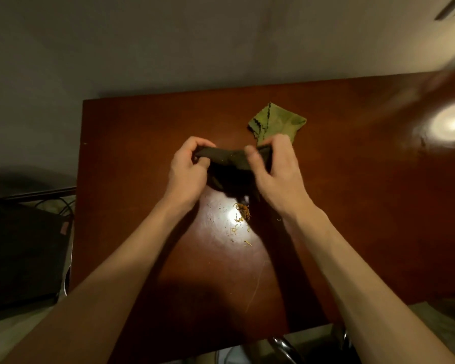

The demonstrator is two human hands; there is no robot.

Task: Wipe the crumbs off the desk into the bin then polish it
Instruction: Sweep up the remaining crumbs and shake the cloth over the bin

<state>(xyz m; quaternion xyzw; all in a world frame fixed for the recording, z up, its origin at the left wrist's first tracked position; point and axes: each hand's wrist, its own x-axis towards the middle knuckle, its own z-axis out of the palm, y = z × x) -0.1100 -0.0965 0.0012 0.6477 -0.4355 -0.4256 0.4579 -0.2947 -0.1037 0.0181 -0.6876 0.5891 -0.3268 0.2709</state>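
Both hands hold a dark cloth point(231, 166) above the middle of the brown wooden desk point(132, 132). My left hand point(188, 170) grips its left end and my right hand point(276, 174) grips its right end, so the cloth hangs bunched between them. A small pile of orange-yellow crumbs point(242, 214) lies on the desk just below the cloth, with a few strays toward me. A green cloth point(276, 122) lies crumpled on the desk behind my right hand. No bin is clearly visible.
The wall runs along the desk's far edge. A dark bag or case point(19, 248) and cables sit on the floor left of the desk. A chair's metal frame point(284, 345) shows below the near edge. Bright light glare marks the desk at right.
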